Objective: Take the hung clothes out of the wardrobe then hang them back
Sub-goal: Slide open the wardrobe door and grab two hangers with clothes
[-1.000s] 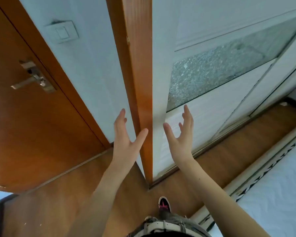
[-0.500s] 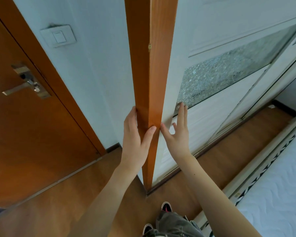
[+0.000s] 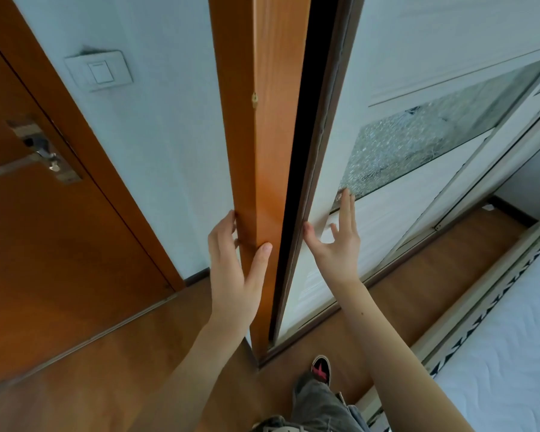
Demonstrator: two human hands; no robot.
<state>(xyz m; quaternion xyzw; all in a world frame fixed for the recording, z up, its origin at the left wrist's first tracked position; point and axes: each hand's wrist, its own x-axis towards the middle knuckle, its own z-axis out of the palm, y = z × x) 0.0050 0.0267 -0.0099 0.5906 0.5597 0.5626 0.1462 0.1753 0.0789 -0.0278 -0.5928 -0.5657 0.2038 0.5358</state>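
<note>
The wardrobe has an orange wooden side post (image 3: 268, 151) and a white sliding door (image 3: 396, 213) with a frosted glass band. A narrow dark gap (image 3: 306, 151) shows between post and door; nothing inside it can be made out, and no clothes are visible. My left hand (image 3: 234, 266) wraps the post, thumb on its front face and fingers behind. My right hand (image 3: 337, 244) lies flat and spread on the white door panel beside its dark edge strip, holding nothing.
An orange room door (image 3: 44, 244) with a metal lever handle (image 3: 28, 160) stands at the left, a light switch (image 3: 99, 71) on the wall beside it. A white mattress (image 3: 496, 369) lies at the lower right. My shoe (image 3: 321, 369) is on the wood floor.
Both hands went from hovering to touching: the left closed around the post, the right pressed on the door. The door has slid right, opening a dark gap.
</note>
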